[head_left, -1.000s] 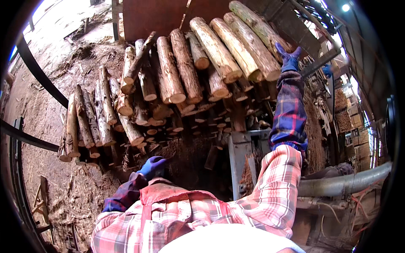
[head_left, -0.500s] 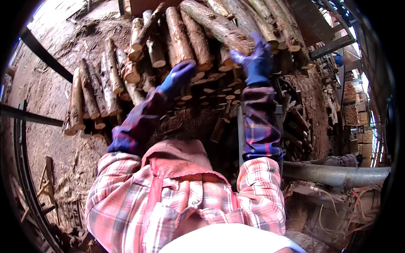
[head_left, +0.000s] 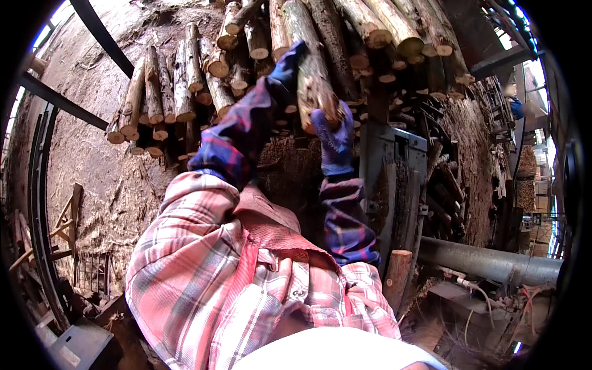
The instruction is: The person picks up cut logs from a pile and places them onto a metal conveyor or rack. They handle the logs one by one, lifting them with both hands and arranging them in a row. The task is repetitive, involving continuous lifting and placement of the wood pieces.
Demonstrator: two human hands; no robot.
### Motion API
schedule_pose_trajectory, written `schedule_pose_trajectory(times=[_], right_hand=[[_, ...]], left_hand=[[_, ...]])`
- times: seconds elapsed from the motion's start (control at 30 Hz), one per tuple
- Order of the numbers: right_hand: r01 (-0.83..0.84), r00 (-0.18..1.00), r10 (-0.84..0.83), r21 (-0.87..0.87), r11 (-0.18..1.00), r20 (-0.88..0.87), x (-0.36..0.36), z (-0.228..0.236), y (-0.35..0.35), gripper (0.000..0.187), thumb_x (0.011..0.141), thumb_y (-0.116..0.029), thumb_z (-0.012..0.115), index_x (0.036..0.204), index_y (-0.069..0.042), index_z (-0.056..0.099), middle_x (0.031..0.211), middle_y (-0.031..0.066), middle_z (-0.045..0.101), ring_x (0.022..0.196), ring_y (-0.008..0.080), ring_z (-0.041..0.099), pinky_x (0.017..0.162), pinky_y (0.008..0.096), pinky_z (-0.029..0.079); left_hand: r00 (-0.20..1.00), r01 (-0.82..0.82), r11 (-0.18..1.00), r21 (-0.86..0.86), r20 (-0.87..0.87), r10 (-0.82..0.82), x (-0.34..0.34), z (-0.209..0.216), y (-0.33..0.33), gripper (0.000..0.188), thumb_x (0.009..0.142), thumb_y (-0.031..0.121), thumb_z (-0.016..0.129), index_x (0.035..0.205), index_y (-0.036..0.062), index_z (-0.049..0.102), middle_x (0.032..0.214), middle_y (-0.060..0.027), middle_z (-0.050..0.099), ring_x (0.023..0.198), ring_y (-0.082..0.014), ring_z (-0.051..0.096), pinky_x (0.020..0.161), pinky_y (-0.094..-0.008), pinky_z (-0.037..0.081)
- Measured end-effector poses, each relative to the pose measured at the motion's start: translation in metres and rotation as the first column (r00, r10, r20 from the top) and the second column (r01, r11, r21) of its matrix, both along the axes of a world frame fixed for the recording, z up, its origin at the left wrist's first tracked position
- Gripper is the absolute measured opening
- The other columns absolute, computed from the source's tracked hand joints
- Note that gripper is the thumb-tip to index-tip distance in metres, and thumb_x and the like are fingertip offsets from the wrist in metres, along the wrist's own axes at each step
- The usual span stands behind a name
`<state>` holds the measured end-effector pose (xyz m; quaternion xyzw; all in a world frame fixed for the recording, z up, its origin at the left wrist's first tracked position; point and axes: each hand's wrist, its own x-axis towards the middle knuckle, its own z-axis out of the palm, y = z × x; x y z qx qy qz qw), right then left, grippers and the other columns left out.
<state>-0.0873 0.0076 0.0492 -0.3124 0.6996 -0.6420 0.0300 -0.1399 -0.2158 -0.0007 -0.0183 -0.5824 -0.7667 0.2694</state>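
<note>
The log, earlier slanting across the stack, now points toward the wearer, right hand gripping its near end, left hand alongside, grip unclear, apparently steadying it two-handed.

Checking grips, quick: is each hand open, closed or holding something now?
Left hand: against the left side of a log; open or closed cannot be told.
Right hand: holding that log's near end.

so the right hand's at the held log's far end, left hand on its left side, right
Not the far end: the head view shows the right hand at the near end of the held log, with the left hand on its left side.
</note>
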Motion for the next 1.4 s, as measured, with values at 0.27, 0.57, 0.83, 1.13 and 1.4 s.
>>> schedule_pose_trajectory(times=[0.27, 0.57, 0.83, 1.13, 1.4], right_hand=[[0.416, 0.583, -0.136, -0.150, 0.897, 0.801, -0.092, -0.060, 0.027, 0.045, 0.089, -0.044, 0.062, 0.122, -0.015, 0.055, 0.109, 0.0102, 0.060, 0.093, 0.0237, 0.060, 0.082, 0.0359, 0.049], [0.229, 0.552, 0.043, -0.201, 0.952, 0.833, -0.127, -0.074, -0.015, 0.064, 0.088, -0.040, 0.064, 0.137, -0.006, 0.043, 0.135, 0.0131, 0.047, 0.118, 0.0305, 0.051, 0.091, 0.0392, 0.046], [-0.257, 0.610, 0.396, -0.302, 0.918, 0.686, -0.082, 0.085, 0.147, 0.086, 0.089, -0.067, 0.041, 0.137, 0.005, 0.037, 0.130, 0.0237, 0.052, 0.116, 0.0341, 0.055, 0.093, 0.0425, 0.049], [-0.342, 0.809, 0.243, 0.092, 0.935, 0.535, 0.113, 0.049, 0.245, 0.097, 0.070, -0.023, 0.081, 0.147, -0.003, 0.026, 0.146, 0.0133, 0.037, 0.136, 0.0227, 0.032, 0.113, 0.0361, 0.022], [0.326, 0.934, -0.308, -0.082, 0.942, 0.180, 0.158, 0.032, 0.332, 0.097, 0.065, -0.024, 0.086, 0.143, -0.003, 0.032, 0.142, 0.0136, 0.042, 0.131, 0.0257, 0.038, 0.109, 0.0368, 0.032]], left_hand=[[0.996, -0.014, 0.982, -0.191, -0.084, -0.003, -0.003, -0.006, -0.028, 0.054, 0.098, 0.029, 0.042, 0.144, 0.0006, 0.033, 0.146, -0.0104, 0.037, 0.134, -0.0208, 0.035, 0.112, -0.0346, 0.025], [0.980, -0.104, 0.995, 0.012, 0.173, 0.100, 0.081, 0.059, -0.028, 0.068, 0.088, 0.030, 0.063, 0.140, -0.0018, 0.033, 0.130, -0.0096, 0.051, 0.121, -0.0200, 0.048, 0.107, -0.0325, 0.035], [0.837, -0.521, 0.221, -0.824, -0.545, -0.059, 0.109, 0.118, 0.017, 0.087, 0.061, 0.039, 0.082, 0.131, 0.0020, 0.047, 0.129, -0.0255, 0.051, 0.106, -0.0433, 0.058, 0.090, -0.0490, 0.049], [0.631, -0.543, -0.115, -0.832, -0.314, -0.710, 0.119, 0.136, 0.169, 0.046, 0.080, 0.020, 0.060, 0.125, 0.0199, 0.057, 0.131, -0.0165, 0.053, 0.107, -0.0312, 0.059, 0.087, -0.0421, 0.052], [0.595, -0.646, 0.335, -0.686, -0.727, -0.342, 0.122, 0.163, 0.288, 0.063, 0.071, 0.025, 0.073, 0.125, 0.0023, 0.051, 0.125, -0.0201, 0.056, 0.113, -0.0373, 0.056, 0.093, -0.0457, 0.047]])
